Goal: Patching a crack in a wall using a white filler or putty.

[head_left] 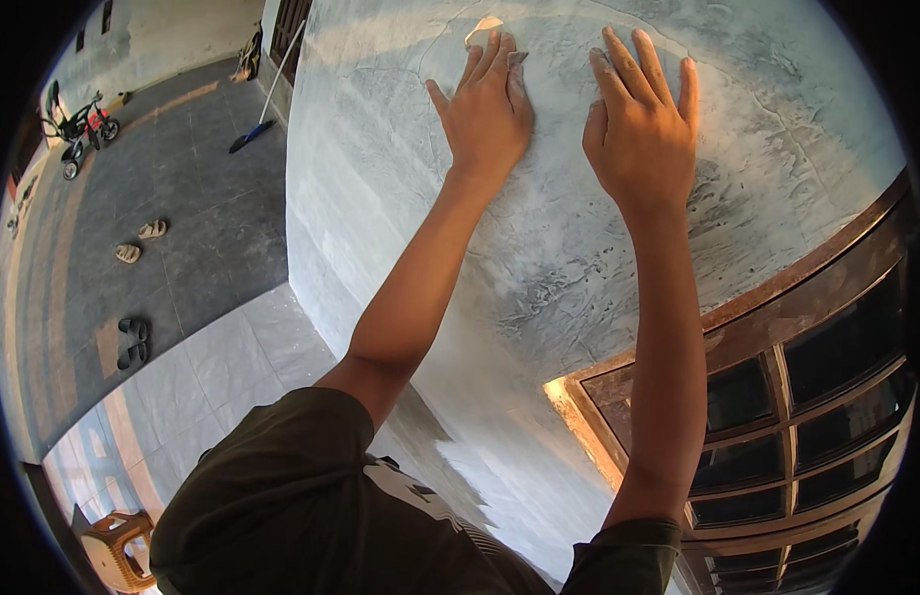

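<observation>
While both hands are on the wall, the left side of the view shows a tricycle (88, 127), tan sandals (153, 229) and dark slippers (133, 330) on the paving, a yellow-brown stool (101, 551) at the lower edge, and a blue-headed broom (250, 136) near the wall corner. The pale grey wall (351, 188) stands directly before the person. The left hand (490, 124) lies over a thin sheet (485, 27) against this wall; its little finger is spread, the others are close together, and whether they grip the sheet cannot be told. The surface work appears partly complete: the wall's left part looks smoother, whereas dark, pitted patches between the forearms and fine cracks higher up seem outstanding. The right hand (646, 149) rests flat, fingers apart, holding nothing visible. A brown-framed window (785, 436) closes the right side.
</observation>
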A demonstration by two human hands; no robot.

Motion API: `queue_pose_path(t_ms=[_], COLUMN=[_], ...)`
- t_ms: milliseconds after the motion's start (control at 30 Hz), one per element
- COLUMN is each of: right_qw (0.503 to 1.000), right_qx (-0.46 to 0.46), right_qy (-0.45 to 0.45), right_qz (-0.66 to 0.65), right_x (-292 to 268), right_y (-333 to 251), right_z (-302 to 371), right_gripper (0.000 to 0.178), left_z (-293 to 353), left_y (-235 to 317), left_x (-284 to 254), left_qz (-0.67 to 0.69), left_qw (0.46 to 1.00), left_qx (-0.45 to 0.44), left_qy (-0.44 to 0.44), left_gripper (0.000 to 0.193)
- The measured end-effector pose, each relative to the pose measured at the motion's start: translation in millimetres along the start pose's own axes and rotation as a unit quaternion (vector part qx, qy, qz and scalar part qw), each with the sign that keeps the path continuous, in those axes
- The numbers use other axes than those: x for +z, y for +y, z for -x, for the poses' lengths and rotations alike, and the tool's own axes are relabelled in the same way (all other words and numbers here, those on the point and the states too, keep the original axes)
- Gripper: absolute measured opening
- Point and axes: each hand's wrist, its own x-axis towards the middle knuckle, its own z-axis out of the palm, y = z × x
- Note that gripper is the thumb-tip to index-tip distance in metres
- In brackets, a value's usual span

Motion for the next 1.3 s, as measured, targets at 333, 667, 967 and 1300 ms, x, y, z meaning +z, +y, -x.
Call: queue_pose_path(t_ms=[333,667,967,1300], right_qw=[1.000,1.000,0.999,0.999], right_qx=[-0.001,0.018,-0.003,0.003], right_qy=[0.002,0.011,0.050,0.034], right_qz=[0.004,-0.018,-0.006,-0.019], right_x=[1.0,4.8,8.7,8.0], right_y=[-2.6,1.3,2.1,2.2], right_z=[-1.7,0.4,2.8,0.8], right_gripper=[0.036,0.036,0.024,0.028], left_z=[-7.3,-3.6,-2.8,13.9], left_y=[6.3,3.6,3.1,4.7], left_x=[0.1,-5.6,-3.7,0.3], left_qz=[-0.010,-0.017,-0.014,-0.003], left_qw=[0.999,0.999,0.999,0.999], left_qx=[0.049,0.037,0.027,0.045], left_qy=[-0.003,-0.006,-0.018,-0.018], left_gripper=[0.045,0.043,0.042,0.043])
